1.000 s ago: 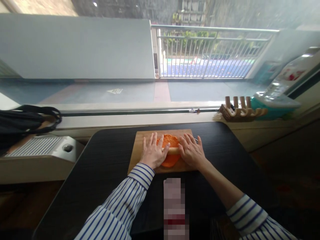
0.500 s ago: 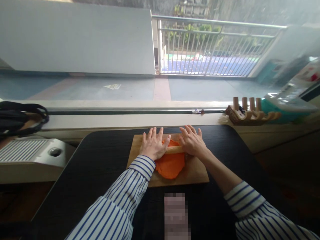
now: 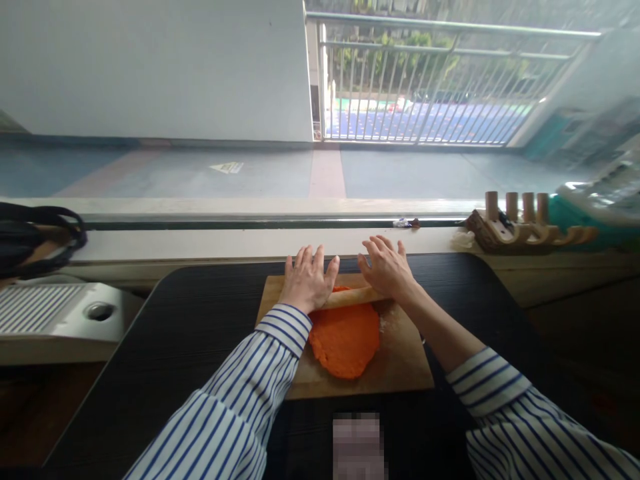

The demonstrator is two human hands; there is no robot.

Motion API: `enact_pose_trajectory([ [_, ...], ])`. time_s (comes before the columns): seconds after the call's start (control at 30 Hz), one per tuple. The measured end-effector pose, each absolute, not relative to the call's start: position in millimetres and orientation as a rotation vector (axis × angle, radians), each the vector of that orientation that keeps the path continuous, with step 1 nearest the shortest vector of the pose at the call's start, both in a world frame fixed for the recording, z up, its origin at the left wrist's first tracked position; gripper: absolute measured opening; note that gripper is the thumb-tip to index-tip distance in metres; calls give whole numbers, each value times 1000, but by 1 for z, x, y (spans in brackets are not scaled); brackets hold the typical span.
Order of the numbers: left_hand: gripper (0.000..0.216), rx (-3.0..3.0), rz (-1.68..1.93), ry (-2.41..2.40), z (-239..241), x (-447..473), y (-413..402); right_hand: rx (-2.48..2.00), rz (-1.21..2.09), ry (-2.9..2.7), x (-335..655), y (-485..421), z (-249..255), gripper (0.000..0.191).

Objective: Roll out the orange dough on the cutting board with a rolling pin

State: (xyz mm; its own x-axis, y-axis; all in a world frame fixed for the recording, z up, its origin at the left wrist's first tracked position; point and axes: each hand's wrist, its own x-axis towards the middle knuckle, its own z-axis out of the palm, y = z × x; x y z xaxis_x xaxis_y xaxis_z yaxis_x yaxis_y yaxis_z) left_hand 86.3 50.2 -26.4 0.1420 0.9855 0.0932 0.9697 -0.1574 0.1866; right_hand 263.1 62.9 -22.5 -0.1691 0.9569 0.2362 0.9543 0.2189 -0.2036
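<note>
My left hand (image 3: 309,279) lies flat over the left end of a wooden rolling pin (image 3: 350,298), fingers stretched away from me. Over the pin's right end rests my right hand (image 3: 387,268), palm down with its fingers spread. Under the pin is a flat, roundish sheet of orange dough (image 3: 346,340) with a slightly ragged edge. Most of the sheet lies on the near side of the pin, and a small strip shows beyond it. The dough sits on a wooden board (image 3: 405,360), which has pale smears to the right of the sheet.
The board stands on a black table (image 3: 200,333) by a window sill (image 3: 240,245). A wooden rack with upright pegs (image 3: 515,223) is on the sill at right. At left are a black strap-like item (image 3: 45,233) and a white slatted unit (image 3: 75,313).
Both hands have pushed the rolling pin away from me, toward the dough's far edge. Less orange shows beyond the pin and more on the near side. The camera view has shifted slightly.
</note>
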Motion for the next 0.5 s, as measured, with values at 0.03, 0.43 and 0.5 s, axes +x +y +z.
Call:
enact_pose_trajectory([
  [0.03,67,2319,302,1992,-27,86,52,-1782,2,-2189,263,65,-22,34],
  [0.43,64,2363,352,2017,-26,85,68,-1774,-42,-2179,259,87,-28,29],
  [0.5,65,2366,340,2009,-28,85,66,-1780,-24,-2189,260,85,-28,29],
])
